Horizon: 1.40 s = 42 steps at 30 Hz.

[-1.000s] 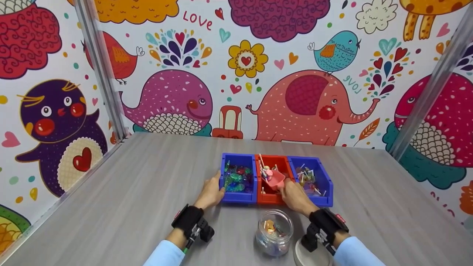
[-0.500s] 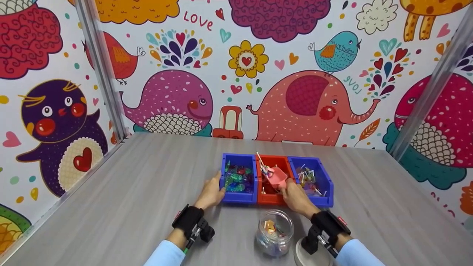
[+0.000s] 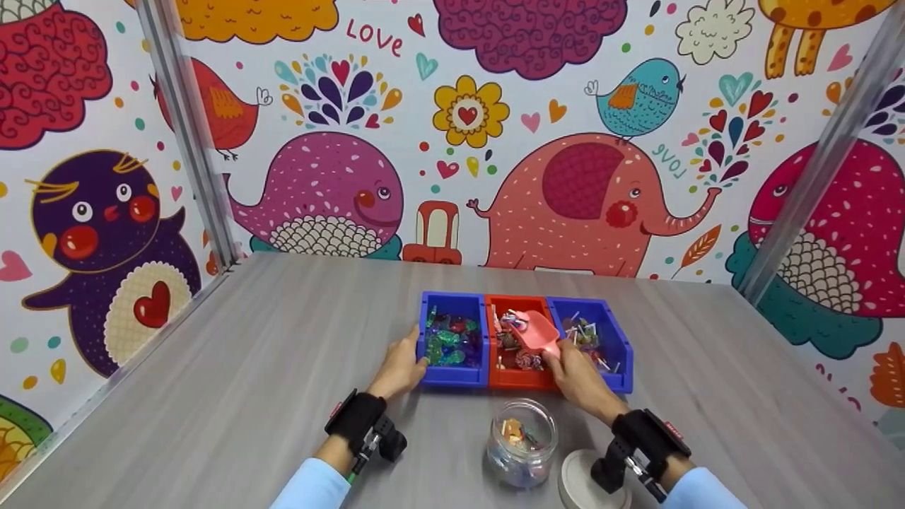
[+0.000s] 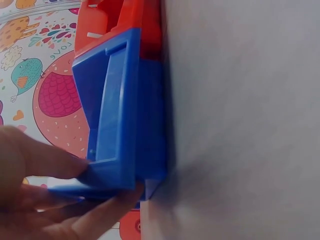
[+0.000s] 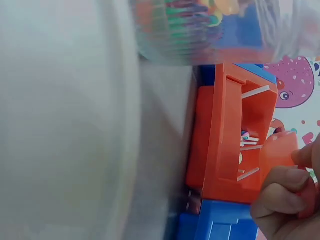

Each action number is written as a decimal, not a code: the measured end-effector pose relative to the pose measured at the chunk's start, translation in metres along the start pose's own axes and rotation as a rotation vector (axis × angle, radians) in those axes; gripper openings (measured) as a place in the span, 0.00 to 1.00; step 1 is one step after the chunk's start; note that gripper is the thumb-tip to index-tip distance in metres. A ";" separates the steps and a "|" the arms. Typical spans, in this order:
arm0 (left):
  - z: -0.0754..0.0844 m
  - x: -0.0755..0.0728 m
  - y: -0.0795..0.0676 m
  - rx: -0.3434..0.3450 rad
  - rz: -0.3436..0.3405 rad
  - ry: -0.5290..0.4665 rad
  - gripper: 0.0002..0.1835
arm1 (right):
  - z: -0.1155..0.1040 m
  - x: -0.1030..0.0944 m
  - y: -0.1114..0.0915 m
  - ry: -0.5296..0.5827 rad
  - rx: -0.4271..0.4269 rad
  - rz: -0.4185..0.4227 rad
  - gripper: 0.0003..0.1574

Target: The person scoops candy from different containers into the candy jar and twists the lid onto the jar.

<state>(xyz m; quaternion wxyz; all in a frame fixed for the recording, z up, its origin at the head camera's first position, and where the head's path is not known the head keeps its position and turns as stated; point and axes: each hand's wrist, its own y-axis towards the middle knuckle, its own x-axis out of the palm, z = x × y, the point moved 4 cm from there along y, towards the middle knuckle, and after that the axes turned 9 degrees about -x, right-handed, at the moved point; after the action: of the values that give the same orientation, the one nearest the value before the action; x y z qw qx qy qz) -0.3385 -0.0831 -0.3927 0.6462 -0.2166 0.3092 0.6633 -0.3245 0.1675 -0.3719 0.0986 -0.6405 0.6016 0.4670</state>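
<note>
A pink scoop (image 3: pixel 536 331) is tilted over the middle red bin (image 3: pixel 520 382), and my right hand (image 3: pixel 576 375) grips its handle. Something striped and pale, perhaps a lollipop, sits at the scoop's far lip. Several lollipops (image 3: pixel 529 360) lie in that red bin. My left hand (image 3: pixel 401 364) holds the outer side wall of the left blue bin (image 3: pixel 454 377), thumb on the rim and fingers beneath in the left wrist view. Green, blue and red translucent pieces (image 3: pixel 449 343) fill that bin. The right blue bin (image 3: pixel 616 339) holds more small sticks and wrapped pieces.
In front of the bins stands a lidless clear jar (image 3: pixel 522 452) with colourful pieces inside. Beside it on the right lies a round pale lid (image 3: pixel 590 481), under my right wrist camera. The grey table (image 3: pixel 283 353) ends at patterned walls.
The scoop has moved slightly right and turned, and the long white stick that stood up from it no longer shows. More lollipops show in the red bin. My left hand stays put.
</note>
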 end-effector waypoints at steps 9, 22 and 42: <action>-0.002 0.001 0.000 -0.017 0.010 0.014 0.31 | 0.002 -0.011 -0.006 0.048 -0.032 0.034 0.08; 0.000 0.000 -0.001 -0.029 0.039 -0.038 0.32 | 0.003 -0.031 -0.019 0.124 -0.062 0.099 0.08; 0.048 0.009 -0.037 0.337 -0.164 -0.353 0.40 | -0.008 -0.055 -0.057 0.265 -0.091 -0.013 0.09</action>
<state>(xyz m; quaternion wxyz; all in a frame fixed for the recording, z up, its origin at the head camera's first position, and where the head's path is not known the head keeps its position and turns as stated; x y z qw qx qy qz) -0.2974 -0.0445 -0.3695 0.7686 -0.0109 0.2792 0.5754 -0.2630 0.2133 -0.3530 -0.0079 -0.7043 0.5834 0.4044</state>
